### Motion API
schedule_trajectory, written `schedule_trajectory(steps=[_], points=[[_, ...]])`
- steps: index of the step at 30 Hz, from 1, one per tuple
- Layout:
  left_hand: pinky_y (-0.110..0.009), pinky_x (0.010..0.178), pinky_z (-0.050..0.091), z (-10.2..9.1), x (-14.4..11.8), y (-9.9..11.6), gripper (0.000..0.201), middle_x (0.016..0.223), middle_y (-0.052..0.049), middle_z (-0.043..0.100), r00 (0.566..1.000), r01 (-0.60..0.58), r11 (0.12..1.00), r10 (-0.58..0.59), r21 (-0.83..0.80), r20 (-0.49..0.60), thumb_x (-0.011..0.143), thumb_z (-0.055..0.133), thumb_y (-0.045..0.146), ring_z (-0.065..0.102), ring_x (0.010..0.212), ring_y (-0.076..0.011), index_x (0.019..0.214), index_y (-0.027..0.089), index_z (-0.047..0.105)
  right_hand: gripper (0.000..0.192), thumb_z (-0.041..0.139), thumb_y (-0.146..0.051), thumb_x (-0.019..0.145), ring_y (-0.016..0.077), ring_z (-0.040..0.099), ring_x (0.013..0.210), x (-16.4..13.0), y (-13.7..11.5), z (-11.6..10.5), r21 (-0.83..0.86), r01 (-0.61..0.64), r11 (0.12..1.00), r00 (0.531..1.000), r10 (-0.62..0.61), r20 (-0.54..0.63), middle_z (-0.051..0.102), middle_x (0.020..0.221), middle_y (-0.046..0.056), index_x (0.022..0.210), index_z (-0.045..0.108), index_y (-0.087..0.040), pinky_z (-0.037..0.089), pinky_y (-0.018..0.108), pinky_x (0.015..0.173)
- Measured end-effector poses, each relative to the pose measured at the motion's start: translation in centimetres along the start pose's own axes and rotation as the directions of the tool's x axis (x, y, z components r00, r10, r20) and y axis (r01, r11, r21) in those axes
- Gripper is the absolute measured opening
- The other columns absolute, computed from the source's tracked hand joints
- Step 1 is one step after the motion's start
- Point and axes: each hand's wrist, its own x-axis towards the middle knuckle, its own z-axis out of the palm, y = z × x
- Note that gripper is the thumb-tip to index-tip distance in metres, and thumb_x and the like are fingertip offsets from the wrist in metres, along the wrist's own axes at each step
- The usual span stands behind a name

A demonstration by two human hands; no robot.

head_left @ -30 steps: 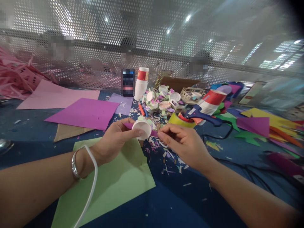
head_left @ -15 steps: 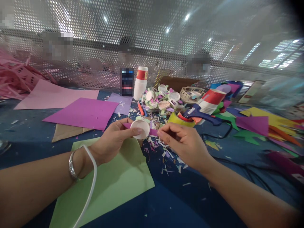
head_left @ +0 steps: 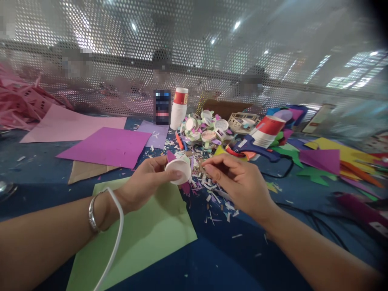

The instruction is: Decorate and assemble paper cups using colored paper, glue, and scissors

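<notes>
I am holding a small white paper cup [head_left: 178, 171] in the left hand [head_left: 148, 182], fingers closed around its rim, with purple paper pieces [head_left: 185, 187] sticking out behind and below it, just above the light green sheet [head_left: 145, 230] on the table [head_left: 212, 262]. My right hand [head_left: 239, 184] is hovering just right of the cup, fingers pinched; whether it is gripping anything I cannot tell. I judge that I am fitting paper to the cup, and the next move calls for a fine pinch; I cannot tell what is inside it.
</notes>
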Motion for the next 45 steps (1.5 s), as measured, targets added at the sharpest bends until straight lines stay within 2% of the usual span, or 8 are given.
schedule_trajectory(steps=[8,15,21,31,34,37,40,45], points=[[-0.026,0.062,0.044,1.1,-1.4,0.3,0.020,0.077,-0.002,0.065,0.945,0.000,0.952,-0.099,0.305,0.311,0.076,0.077,0.029,0.058,0.067,-0.0140,0.086,0.016,0.067,0.016,0.066,-0.036,0.095,0.0115,0.059,0.069,-0.1,-1.0,-0.1,0.056,0.017,0.998,0.983,-0.027,0.181,0.070,0.087,0.001,0.099,0.072,-0.021,0.046,0.024,0.060],[-0.026,0.060,0.041,1.5,-1.9,0.5,0.020,0.079,-0.002,0.059,0.928,-0.084,0.844,-0.127,0.530,0.351,0.073,0.072,0.028,0.054,0.069,-0.0138,0.085,0.014,0.064,0.016,0.066,-0.028,0.093,0.0096,0.054,0.066,0.0,-1.9,0.0,0.087,0.075,0.993,0.943,-0.099,0.317,0.062,0.073,-0.001,0.083,0.071,-0.018,0.043,0.023,0.060],[-0.026,0.065,0.041,1.0,-1.1,0.4,0.032,0.083,0.000,0.060,0.951,0.077,0.976,-0.133,0.204,0.280,0.073,0.077,0.027,0.055,0.071,-0.0130,0.098,0.018,0.059,0.017,0.065,-0.030,0.092,0.0097,0.050,0.064,0.7,-1.5,-0.7,0.131,-0.040,0.991,0.934,-0.010,0.357,0.058,0.072,-0.002,0.080,0.066,-0.018,0.041,0.023,0.057],[-0.026,0.075,0.043,-0.5,0.8,-0.1,0.023,0.085,0.000,0.067,0.974,0.017,0.989,-0.049,-0.145,-0.223,0.085,0.073,0.030,0.061,0.078,-0.0122,0.101,0.019,0.061,0.016,0.074,-0.031,0.081,0.0090,0.044,0.048,9.8,0.2,-5.1,-0.005,-0.121,0.993,0.990,0.121,-0.074,0.056,0.056,-0.001,0.071,0.070,-0.019,0.035,0.025,0.047],[-0.026,0.074,0.043,-0.9,0.9,-0.5,0.017,0.082,0.002,0.064,0.975,-0.003,0.996,-0.018,-0.093,-0.223,0.086,0.071,0.027,0.058,0.075,-0.0111,0.097,0.019,0.062,0.014,0.074,-0.027,0.079,0.0104,0.046,0.048,14.3,2.2,-6.7,-0.061,-0.196,0.979,0.908,0.158,-0.387,0.056,0.055,0.000,0.068,0.071,-0.018,0.036,0.026,0.045],[-0.026,0.073,0.043,-0.9,0.9,-0.7,0.013,0.080,0.002,0.061,0.977,-0.024,1.000,0.021,-0.010,-0.210,0.088,0.069,0.026,0.056,0.074,-0.0107,0.096,0.019,0.062,0.009,0.072,-0.020,0.076,0.0125,0.051,0.053,16.5,4.2,-7.8,-0.092,-0.225,0.970,0.847,0.148,-0.511,0.060,0.062,0.002,0.068,0.070,-0.017,0.038,0.027,0.047],[-0.025,0.070,0.043,-0.9,1.0,-0.9,0.011,0.079,0.002,0.060,0.978,-0.042,0.997,0.055,0.070,-0.203,0.089,0.067,0.024,0.056,0.072,-0.0103,0.096,0.019,0.061,0.006,0.069,-0.021,0.078,0.0137,0.055,0.059,15.6,4.7,-7.3,-0.062,-0.203,0.977,0.834,0.139,-0.533,0.065,0.071,0.004,0.078,0.072,-0.016,0.042,0.027,0.051],[-0.029,0.072,0.051,-0.5,0.8,-0.9,0.015,0.090,-0.004,0.067,0.975,-0.129,0.949,0.174,0.288,-0.137,0.090,0.067,0.032,0.064,0.080,-0.0149,0.095,0.018,0.064,0.016,0.072,-0.029,0.078,0.0141,0.060,0.062,9.4,2.2,-3.3,0.071,-0.190,0.979,0.928,0.203,-0.312,0.072,0.077,0.005,0.088,0.076,-0.017,0.048,0.027,0.053]])
